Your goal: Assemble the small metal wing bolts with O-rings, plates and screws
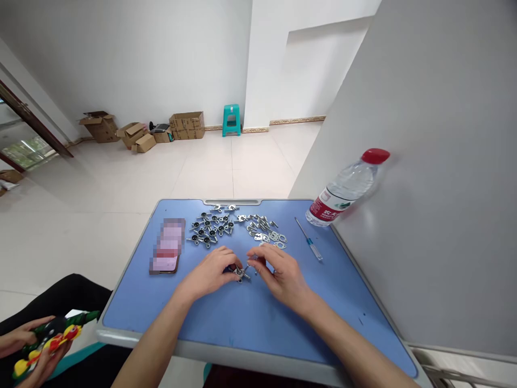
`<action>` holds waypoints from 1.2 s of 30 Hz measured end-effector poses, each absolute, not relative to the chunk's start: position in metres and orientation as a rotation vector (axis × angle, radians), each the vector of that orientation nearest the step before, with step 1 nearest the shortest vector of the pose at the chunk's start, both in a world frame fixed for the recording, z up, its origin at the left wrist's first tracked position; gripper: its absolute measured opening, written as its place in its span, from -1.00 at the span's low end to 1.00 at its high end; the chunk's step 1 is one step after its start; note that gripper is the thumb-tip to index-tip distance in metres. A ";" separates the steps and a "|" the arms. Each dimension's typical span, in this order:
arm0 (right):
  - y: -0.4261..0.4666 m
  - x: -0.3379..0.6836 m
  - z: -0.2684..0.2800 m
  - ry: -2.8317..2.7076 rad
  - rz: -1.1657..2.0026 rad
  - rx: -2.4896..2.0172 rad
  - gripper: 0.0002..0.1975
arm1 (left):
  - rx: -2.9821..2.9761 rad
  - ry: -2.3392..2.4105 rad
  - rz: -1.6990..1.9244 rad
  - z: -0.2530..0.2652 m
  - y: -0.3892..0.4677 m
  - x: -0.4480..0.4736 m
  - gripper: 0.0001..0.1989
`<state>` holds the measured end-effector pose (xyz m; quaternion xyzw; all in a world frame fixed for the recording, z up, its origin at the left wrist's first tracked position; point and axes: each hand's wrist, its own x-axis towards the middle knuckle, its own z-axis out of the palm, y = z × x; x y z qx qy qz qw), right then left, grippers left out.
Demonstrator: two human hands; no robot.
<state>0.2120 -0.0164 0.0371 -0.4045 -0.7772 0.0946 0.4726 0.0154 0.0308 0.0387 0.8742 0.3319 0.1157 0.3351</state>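
On the blue table, my left hand has thumb and fingers closed around a small metal fitting. Just to its right, my right hand is curled with thumb and index fingertip pinched together near the fitting; whatever small piece is between them is too small to make out. Beyond my left hand lies a group of similar metal fittings with black round centres. Past my right hand are a heap of small metal pins and several flat metal plates.
A phone lies at the left of the table. To the right are a screwdriver and a red-capped water bottle by the grey panel. At lower left, another person's hands hold a colourful toy. Cardboard boxes and a teal stool stand along the wall.
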 end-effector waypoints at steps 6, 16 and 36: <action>-0.016 0.211 0.031 -1.891 0.237 -0.994 -0.90 | 2.300 0.846 0.291 0.041 0.031 0.015 -0.91; -0.019 0.212 0.034 -1.869 0.166 -0.955 -0.78 | 2.318 0.803 0.273 0.037 0.034 0.012 -0.84; -0.020 0.197 0.032 -1.936 0.215 -0.825 -0.67 | 2.326 0.847 0.228 0.039 0.034 0.015 -0.87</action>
